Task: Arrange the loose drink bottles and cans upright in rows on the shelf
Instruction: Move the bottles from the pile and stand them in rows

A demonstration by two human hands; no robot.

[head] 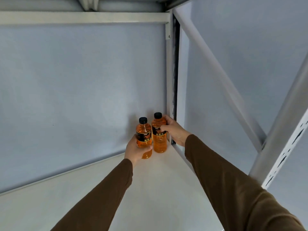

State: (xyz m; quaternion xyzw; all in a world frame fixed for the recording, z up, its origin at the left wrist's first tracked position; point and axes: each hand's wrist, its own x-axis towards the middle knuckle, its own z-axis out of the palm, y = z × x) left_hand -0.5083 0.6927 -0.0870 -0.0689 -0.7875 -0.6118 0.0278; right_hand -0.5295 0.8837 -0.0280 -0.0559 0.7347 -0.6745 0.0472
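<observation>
Orange liquid fills two clear plastic bottles standing in the back right corner of the white shelf (158,189), close to the grey corner post (170,80). Both stand upright, long axes vertical, black caps pointing up.

Right bottle (159,140): nearest the post, base on the shelf. Its black label carries gold Chinese characters; the small white print above them is too small to read. The right hand (173,129) grips it from the post side at shoulder and label height, fingers curled round the body, thumb across the front.

Left bottle (144,139): just beside the right bottle on the side away from the post, slightly nearer the camera; the two sides appear to touch or nearly so. Same black label, same gold characters, with an orange figure above them that is not clear enough to identify. The left hand (135,150) holds it low down, fingers wrapped round the far side, thumb across the front of the lower body. Whether its base rests fully on the shelf cannot be told; the hand covers part of it.

Both arms wear brown sleeves (103,194). A grey wall (75,89) backs the shelf behind the post. A diagonal brace (216,72) runs from the post's top down to the right.
</observation>
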